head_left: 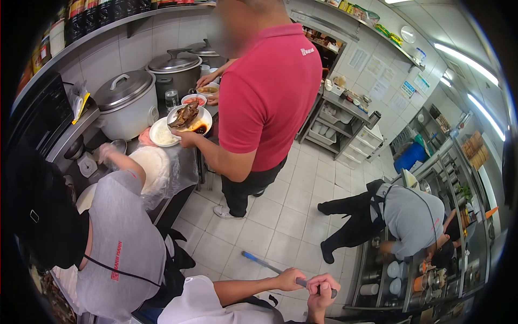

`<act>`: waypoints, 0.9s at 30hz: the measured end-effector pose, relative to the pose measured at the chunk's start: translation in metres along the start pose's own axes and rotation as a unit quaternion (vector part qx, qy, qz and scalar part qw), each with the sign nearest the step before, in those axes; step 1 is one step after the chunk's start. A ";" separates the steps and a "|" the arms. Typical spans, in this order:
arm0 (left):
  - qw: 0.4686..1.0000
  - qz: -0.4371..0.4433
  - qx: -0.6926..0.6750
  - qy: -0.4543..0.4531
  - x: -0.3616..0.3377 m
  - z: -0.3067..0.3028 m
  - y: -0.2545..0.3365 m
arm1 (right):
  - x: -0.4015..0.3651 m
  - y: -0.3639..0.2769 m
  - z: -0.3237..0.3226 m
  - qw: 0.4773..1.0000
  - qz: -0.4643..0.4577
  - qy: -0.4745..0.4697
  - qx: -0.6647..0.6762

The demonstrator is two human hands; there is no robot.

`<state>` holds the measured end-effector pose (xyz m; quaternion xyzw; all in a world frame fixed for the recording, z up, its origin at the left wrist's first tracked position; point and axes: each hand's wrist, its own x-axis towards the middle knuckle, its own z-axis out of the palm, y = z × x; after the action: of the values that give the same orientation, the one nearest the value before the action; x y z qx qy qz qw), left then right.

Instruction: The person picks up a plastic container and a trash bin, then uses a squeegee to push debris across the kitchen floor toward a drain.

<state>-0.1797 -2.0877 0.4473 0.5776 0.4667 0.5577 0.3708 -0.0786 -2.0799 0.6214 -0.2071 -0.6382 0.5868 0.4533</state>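
The left hand (291, 279) and right hand (322, 287) are gripping the handle (263, 262), fingers (298, 281) wrapped closed around it, touching at its near end.

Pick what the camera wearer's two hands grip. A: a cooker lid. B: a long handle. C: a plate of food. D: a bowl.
B: the left hand and the right hand both close around the long handle, over the tiled floor.

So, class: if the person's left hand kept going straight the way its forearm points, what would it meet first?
Probably the right hand, which grips the same handle just beyond the left hand. Depth between the two hands is hard to judge here.
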 end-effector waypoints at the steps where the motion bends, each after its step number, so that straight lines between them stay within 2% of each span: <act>1: 1.000 0.001 0.002 0.000 0.000 0.000 0.000 | 0.000 0.000 0.001 1.000 0.002 0.001 0.002; 27: 1.000 0.002 0.003 -0.018 -0.006 -0.005 0.009 | -0.009 -0.003 0.007 1.000 -0.003 0.017 -0.009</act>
<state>-0.1828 -2.0964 0.4542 0.5896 0.4605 0.5465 0.3763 -0.0788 -2.0915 0.6218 -0.2188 -0.6363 0.5761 0.4642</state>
